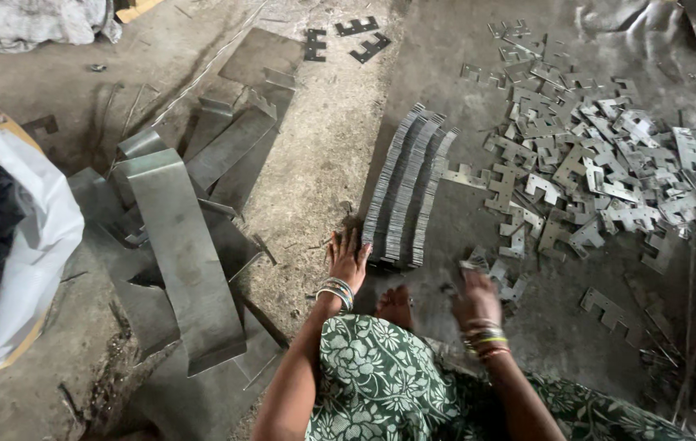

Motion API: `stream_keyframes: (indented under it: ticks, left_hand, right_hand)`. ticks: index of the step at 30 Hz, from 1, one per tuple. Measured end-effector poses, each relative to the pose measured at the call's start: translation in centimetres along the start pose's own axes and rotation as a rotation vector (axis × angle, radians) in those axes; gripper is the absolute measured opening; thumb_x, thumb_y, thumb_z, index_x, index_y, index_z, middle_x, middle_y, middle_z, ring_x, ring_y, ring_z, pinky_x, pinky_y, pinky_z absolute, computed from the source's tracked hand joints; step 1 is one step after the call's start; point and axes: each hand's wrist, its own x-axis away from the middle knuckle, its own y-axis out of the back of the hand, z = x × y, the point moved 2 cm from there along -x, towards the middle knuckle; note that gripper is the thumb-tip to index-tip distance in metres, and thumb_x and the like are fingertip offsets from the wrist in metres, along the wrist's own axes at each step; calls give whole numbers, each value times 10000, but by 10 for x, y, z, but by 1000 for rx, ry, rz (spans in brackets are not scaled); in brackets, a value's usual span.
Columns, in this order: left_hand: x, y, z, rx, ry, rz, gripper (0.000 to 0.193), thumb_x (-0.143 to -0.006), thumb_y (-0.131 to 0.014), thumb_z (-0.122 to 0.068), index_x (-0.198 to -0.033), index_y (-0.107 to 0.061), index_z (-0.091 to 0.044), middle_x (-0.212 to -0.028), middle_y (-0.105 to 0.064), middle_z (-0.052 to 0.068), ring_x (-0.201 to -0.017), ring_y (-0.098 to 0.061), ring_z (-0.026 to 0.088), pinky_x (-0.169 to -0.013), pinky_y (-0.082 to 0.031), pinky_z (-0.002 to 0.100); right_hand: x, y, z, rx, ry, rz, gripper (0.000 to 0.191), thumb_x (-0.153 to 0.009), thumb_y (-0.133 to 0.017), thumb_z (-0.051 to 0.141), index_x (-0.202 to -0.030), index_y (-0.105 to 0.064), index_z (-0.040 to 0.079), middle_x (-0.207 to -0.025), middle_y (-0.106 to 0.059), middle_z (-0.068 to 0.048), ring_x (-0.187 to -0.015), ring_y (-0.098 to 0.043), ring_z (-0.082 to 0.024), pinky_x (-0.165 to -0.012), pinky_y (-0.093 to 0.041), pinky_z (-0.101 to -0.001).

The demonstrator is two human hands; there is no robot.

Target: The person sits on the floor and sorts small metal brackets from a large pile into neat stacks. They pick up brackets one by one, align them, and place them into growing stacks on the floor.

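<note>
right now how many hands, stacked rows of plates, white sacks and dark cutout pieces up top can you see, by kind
hands: 2, left hand against the stacked rows, right hand blurred over loose pieces
stacked rows of plates: 3
white sack: 1
dark cutout pieces at top: 3
total: 9

There are three curved rows of stacked grey stamped metal plates (pixel 407 192), three dark notched metal pieces (pixel 348 39) near the top, one white plastic sack (pixel 33 245), and loose grey notched plates (pixel 601 171) too many to count.
</note>
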Motion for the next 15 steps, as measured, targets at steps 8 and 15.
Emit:
stream_keyframes:
  ticks: [8, 15]
  left_hand:
    - [-2, 1, 1, 38, -3, 21, 759, -1038, -254, -604, -1626, -221, -125, -1708, -131, 155, -1569, 7, 419, -1253, 4, 543]
    - [0, -1, 2, 57, -5, 6, 775, -1040, -270, -611, -1625, -216, -105, -1706, -175, 144, -1578, -5, 416, -1259, -5, 545]
  right_hand:
    - [-21, 44, -58, 144, -194, 52, 930, -693, -900, 491, -1471, -433, 288, -1618, -293, -128, -1477, -260, -446, -1152, -299, -628]
    - [-6, 35, -52, 156, -188, -35, 778, -720, -861, 451, -1395, -531, 246, -1480, -484, -135, -1404, -398, -432, -1116, -386, -612]
